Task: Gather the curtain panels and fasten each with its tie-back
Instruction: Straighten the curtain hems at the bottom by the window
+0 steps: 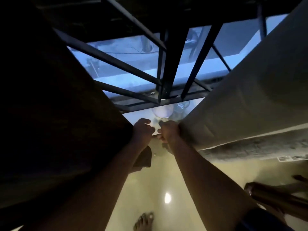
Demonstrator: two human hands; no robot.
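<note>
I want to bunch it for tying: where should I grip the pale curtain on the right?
Probably the free inner edge of the pale curtain, from the middle gap side, where the right hand curls round it; that edge hangs loose.

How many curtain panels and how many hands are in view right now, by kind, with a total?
Curtain panels: 2, the dark panel and the pale panel
Hands: 2, the left hand and the right hand
Total: 4
</note>
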